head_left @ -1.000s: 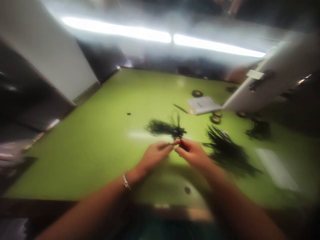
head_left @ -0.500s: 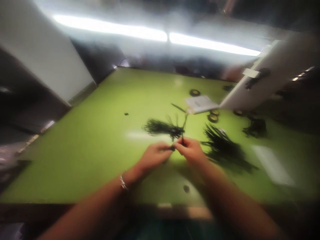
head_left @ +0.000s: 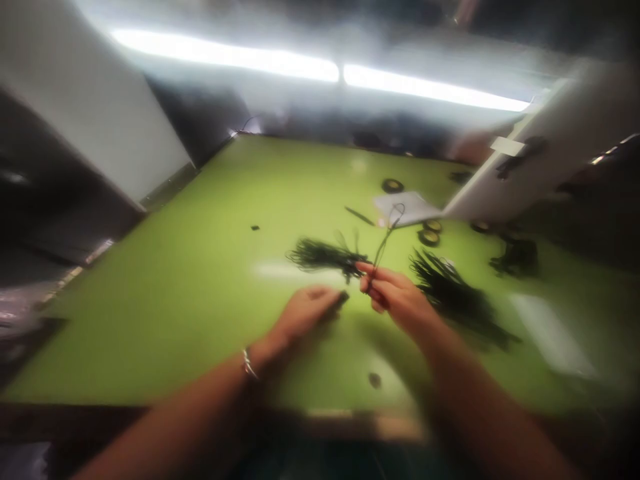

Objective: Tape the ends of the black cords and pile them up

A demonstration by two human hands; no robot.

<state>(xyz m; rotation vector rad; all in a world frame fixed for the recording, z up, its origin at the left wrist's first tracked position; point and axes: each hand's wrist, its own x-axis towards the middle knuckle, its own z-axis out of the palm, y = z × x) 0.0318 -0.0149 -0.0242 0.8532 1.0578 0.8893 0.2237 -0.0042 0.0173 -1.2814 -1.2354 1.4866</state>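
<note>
My left hand (head_left: 311, 310), with a bracelet at the wrist, is closed in a pinch on a small dark piece (head_left: 343, 298) whose kind is too blurred to make out. Thin dark cord (head_left: 384, 243) rises in a loop from my right hand (head_left: 395, 292), whose fingers are closed around its lower end. Just beyond both hands lies a bundle of looped dark cords (head_left: 320, 255) on the green table (head_left: 200, 300). Another dark bundle of cords (head_left: 450, 287) is spread to the right of my right hand.
Farther back are a white sheet or pad (head_left: 413, 205), a dark pen-like stick (head_left: 359, 215) and several tape rolls (head_left: 393, 186). A black tangled item (head_left: 515, 257) and a pale strip (head_left: 550, 333) lie at the right. A white panel (head_left: 500, 160) stands behind them.
My hands have come apart: the right hand has moved right with the cord, while the left keeps the small dark piece. The bundles on the table stay in place.
</note>
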